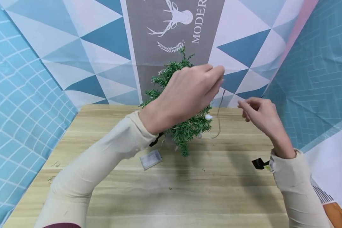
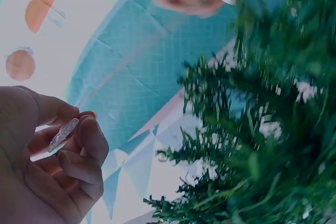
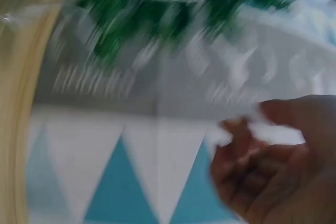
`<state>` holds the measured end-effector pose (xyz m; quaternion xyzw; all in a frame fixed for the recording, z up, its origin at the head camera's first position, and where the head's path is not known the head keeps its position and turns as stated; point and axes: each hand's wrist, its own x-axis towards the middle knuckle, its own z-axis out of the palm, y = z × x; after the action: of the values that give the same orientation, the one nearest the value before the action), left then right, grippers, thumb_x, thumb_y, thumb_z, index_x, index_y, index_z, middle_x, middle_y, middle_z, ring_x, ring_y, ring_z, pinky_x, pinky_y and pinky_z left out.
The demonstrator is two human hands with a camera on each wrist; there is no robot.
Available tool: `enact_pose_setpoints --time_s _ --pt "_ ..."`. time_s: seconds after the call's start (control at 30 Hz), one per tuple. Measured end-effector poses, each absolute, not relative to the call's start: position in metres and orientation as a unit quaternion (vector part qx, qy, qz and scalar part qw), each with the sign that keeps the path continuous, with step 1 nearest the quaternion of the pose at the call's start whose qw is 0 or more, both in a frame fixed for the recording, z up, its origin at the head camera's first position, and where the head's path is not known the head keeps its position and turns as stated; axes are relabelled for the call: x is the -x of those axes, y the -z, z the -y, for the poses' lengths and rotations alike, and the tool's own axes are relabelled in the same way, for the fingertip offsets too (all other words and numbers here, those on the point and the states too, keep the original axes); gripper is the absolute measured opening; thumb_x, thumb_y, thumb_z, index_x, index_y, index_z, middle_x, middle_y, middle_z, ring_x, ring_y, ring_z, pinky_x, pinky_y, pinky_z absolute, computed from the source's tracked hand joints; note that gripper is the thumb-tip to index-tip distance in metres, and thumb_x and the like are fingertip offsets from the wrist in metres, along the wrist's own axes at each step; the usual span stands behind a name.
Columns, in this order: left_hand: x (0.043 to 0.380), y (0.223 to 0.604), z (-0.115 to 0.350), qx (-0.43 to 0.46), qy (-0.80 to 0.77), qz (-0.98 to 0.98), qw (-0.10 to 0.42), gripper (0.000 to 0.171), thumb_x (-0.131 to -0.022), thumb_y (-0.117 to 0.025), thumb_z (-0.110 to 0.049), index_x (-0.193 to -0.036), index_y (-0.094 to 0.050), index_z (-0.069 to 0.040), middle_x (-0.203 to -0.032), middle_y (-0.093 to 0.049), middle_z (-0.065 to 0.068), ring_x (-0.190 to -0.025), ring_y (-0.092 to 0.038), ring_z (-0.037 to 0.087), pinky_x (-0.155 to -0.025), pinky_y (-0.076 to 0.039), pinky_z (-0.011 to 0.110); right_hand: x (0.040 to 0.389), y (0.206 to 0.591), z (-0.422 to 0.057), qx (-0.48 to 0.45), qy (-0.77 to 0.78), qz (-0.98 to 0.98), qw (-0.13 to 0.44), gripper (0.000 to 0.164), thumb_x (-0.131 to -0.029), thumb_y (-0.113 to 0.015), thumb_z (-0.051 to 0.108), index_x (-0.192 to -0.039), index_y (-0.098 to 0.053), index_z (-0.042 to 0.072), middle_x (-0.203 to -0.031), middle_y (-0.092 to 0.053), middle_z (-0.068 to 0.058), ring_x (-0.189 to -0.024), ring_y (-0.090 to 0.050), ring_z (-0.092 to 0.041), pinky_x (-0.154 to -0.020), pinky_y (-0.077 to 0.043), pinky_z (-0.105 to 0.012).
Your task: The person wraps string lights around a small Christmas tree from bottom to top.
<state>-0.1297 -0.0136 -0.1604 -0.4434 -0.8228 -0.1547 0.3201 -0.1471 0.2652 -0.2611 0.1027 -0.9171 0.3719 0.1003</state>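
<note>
A small green artificial Christmas tree (image 1: pixel 185 133) stands on the table against the back wall. My left hand (image 1: pixel 185 91) reaches across in front of it and pinches a small clear ornament (image 2: pixel 64 135), seen in the left wrist view. From those fingertips a thin strand slants toward my right hand. To the tree's right is my right hand (image 1: pixel 260 115), its fingers loosely curled, with a gap between thumb and forefinger in the blurred right wrist view. Near the tree's right side, a white bulb (image 1: pixel 208 117) hangs by a thin wire (image 1: pixel 218 120).
At the foot of the tree lies a flat, greyish, clear-looking box (image 1: pixel 151 159). A small black object (image 1: pixel 257 163) shows beside my right cuff. Bits of green litter dot the wooden table (image 1: pixel 159 202). Patterned cloth walls (image 1: pixel 102 47) enclose the back and sides.
</note>
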Motion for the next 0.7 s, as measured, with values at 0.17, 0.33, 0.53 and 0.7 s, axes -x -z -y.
enact_pose_setpoints --time_s 0.17,0.33,0.53,0.7 --pt "0.142 0.146 0.005 0.439 0.133 0.826 0.328 0.029 -0.106 -0.037 -0.017 -0.091 -0.061 -0.009 -0.07 -0.048 -0.002 -0.058 -0.042 0.015 -0.048 -0.033 0.026 0.124 0.258 -0.224 -0.22 -0.464 0.855 0.076 0.029 -0.105 -0.051 0.03 -0.125 -0.066 0.016 -0.076 -0.055 -0.013 -0.064 -0.053 -0.026 -0.054 -0.047 -0.031" --pt "0.153 0.139 0.002 0.437 0.129 0.822 0.342 0.028 -0.105 -0.039 -0.016 -0.091 -0.061 -0.007 -0.071 -0.046 -0.001 -0.058 -0.039 0.015 -0.048 -0.032 0.026 0.124 0.262 -0.203 -0.298 -0.457 0.834 0.081 0.018 -0.104 -0.052 0.013 -0.102 -0.07 0.013 -0.066 -0.05 -0.007 -0.051 -0.043 -0.017 -0.046 -0.037 -0.03" --pt "0.162 0.138 0.01 0.423 0.119 0.84 0.317 0.027 -0.106 -0.038 -0.018 -0.098 -0.061 -0.005 -0.075 -0.047 0.0 -0.062 -0.041 0.015 -0.052 -0.035 0.026 0.137 0.246 -0.218 -0.221 -0.624 0.729 0.175 0.03 -0.101 -0.058 0.012 -0.08 -0.065 -0.008 -0.069 -0.056 -0.011 -0.064 -0.05 -0.022 -0.056 -0.044 -0.025" --pt "0.165 0.139 0.018 0.414 0.119 0.852 0.296 0.022 -0.105 -0.041 -0.016 -0.102 -0.061 -0.005 -0.078 -0.052 0.001 -0.065 -0.045 0.016 -0.053 -0.038 0.026 0.16 0.224 -0.24 -0.198 -0.734 0.619 0.2 0.03 -0.1 -0.06 0.01 -0.084 -0.064 -0.015 -0.086 -0.062 -0.011 -0.089 -0.054 -0.023 -0.082 -0.047 -0.028"
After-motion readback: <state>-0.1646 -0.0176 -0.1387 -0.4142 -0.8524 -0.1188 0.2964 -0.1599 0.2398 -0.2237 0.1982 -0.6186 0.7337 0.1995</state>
